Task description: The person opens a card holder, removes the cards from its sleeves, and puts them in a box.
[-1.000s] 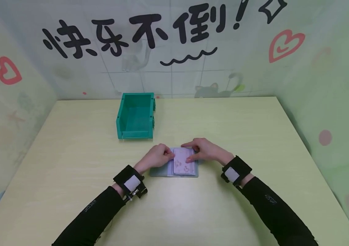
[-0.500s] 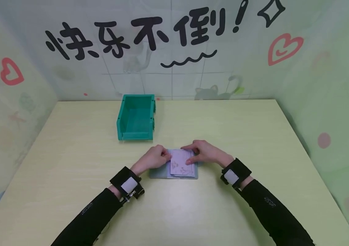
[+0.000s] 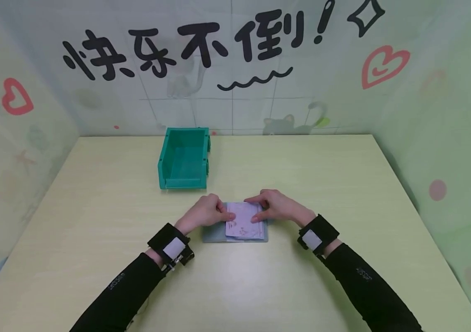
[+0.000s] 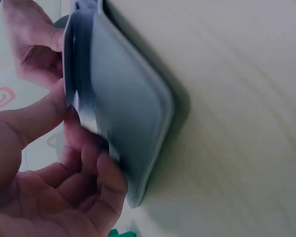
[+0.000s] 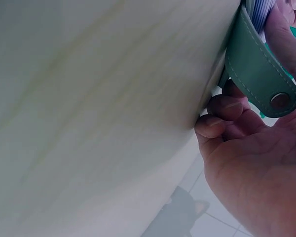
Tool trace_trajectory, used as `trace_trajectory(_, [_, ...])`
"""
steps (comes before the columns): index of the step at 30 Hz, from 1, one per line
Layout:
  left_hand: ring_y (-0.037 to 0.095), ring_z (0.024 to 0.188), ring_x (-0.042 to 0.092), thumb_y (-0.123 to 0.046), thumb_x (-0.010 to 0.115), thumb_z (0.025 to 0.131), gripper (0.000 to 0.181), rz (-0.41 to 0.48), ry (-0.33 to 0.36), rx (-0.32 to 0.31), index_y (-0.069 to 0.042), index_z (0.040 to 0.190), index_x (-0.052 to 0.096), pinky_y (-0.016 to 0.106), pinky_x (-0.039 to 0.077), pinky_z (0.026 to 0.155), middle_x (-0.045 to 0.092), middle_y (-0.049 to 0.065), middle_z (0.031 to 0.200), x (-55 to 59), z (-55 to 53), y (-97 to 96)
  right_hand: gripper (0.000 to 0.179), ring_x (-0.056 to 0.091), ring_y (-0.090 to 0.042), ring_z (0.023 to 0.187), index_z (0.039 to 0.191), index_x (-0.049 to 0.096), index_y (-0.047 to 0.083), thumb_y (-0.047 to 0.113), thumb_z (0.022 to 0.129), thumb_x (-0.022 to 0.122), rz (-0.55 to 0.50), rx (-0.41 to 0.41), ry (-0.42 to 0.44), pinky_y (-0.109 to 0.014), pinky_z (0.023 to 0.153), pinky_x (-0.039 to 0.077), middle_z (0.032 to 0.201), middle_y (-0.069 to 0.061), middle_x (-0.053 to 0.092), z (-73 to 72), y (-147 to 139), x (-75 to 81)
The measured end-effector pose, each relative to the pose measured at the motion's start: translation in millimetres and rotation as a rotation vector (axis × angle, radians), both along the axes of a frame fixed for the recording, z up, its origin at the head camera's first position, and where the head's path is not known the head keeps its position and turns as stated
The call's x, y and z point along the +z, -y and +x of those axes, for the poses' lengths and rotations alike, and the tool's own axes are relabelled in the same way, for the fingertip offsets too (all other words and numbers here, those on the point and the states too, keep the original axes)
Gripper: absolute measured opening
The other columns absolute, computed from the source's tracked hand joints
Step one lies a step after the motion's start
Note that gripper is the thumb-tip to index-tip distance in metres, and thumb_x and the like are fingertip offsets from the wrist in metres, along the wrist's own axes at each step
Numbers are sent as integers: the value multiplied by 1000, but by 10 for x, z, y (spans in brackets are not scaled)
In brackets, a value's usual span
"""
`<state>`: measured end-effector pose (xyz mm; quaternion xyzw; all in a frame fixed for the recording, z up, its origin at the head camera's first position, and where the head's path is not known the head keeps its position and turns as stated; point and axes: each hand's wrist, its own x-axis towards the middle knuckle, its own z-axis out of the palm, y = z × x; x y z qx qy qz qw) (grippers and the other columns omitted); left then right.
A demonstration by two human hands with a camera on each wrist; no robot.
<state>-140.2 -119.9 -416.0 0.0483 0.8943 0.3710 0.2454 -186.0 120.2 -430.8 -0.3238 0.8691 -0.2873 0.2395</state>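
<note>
Grey-green notebook (image 3: 214, 234): pages (image 3: 241, 229) drawn left

Nearest, the notebook lies on the counter (image 3: 235, 286), left cover partly exposed. Compared with the preceding second, the pages' left edge sits further left, nearly covering a pale strip once visible beside it. Finding, by judgement: the top sheets are mid-handling, not yet laid over. How many are lifted cannot be told.

The left hand (image 3: 206, 213) pinches that left edge between thumb and finger; the left wrist view shows it raised clear of the cover. On the right side, the right hand (image 3: 278, 206) grips the notebook, thumb pressed on the pages, forefinger along their far edge. That thumb is judged the likeliest restraint on any lifted sheet. A strap (image 5: 256, 69) with a metal snap (image 5: 279, 100) projects beside it.

Farther back and left, a green bin (image 3: 183, 183) stands apart from the notebook, causing no visible obstruction. Farthest, a printed backdrop (image 3: 232, 110) rises behind the counter.
</note>
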Motion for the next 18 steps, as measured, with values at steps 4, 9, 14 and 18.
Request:
trace_trajectory(4, [12,60,60,-23,75,91,23,32,69,56,-2,86,71,18,45,56,66,5,71,31,-4,30,59,44,-16,82,137,62,10,26,84,82,3,-2,-2,-24,70,32,82,-4,45,-3,-1,8])
trace_trajectory(9, [10,56,67,-15,71,94,20,189,153,134,4,101,69,19,53,56,71,11,79,1,42,111,59,43,-16,81,137,62,10,26,84,82,3,0,-2,-23,70,31,80,-2,43,-9,-1,-1])
trace_trajectory(14, [10,58,68,-9,68,95,25,257,178,178,8,113,63,21,56,59,72,15,87,42,84,181,59,43,-16,81,137,62,10,26,84,82,4,5,0,-23,69,31,80,-2,43,-5,-4,6])
trace_trajectory(18, [11,60,68,-6,65,96,34,264,187,186,10,124,55,24,58,61,72,18,93,90,113,209,59,43,-16,81,137,63,10,26,84,82,11,6,-12,-23,69,31,80,-2,42,-7,-10,6])
